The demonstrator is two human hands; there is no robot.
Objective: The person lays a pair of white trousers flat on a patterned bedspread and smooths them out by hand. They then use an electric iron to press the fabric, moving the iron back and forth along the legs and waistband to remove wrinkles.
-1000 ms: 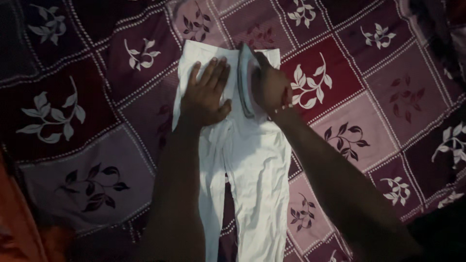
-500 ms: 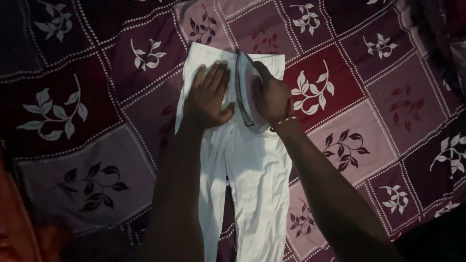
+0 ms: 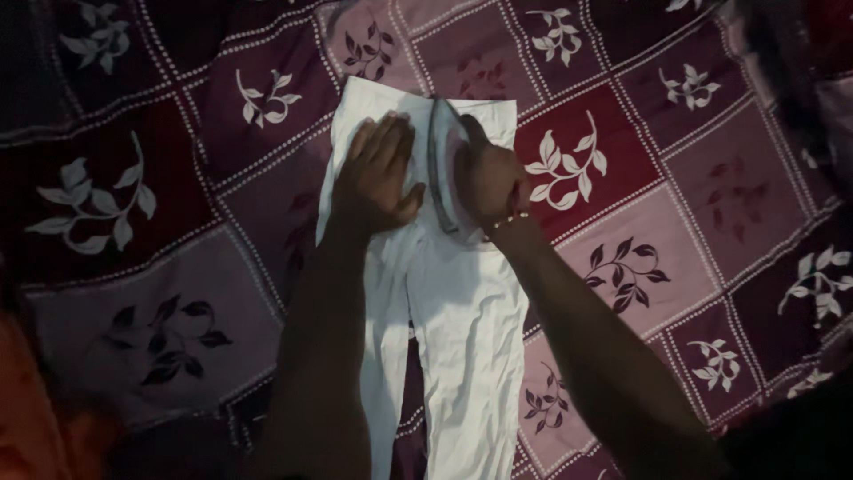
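Observation:
A pair of white trousers (image 3: 462,329) lies flat on a maroon patchwork bedspread (image 3: 178,178), waist at the far end, legs running toward me. My left hand (image 3: 378,178) presses flat on the left side of the waist, fingers spread. My right hand (image 3: 489,182) grips the handle of a clothes iron (image 3: 442,169), which rests on the right half of the waist, its nose pointing away from me. The iron's soleplate is hidden against the cloth.
The bedspread has squares in dark red, pink and mauve with white and dark leaf sprigs. An orange cloth (image 3: 27,409) shows at the lower left edge. The scene is dim.
The iron and my right hand have stayed on the waist area, shifting only slightly. My left hand keeps pressing the same spot.

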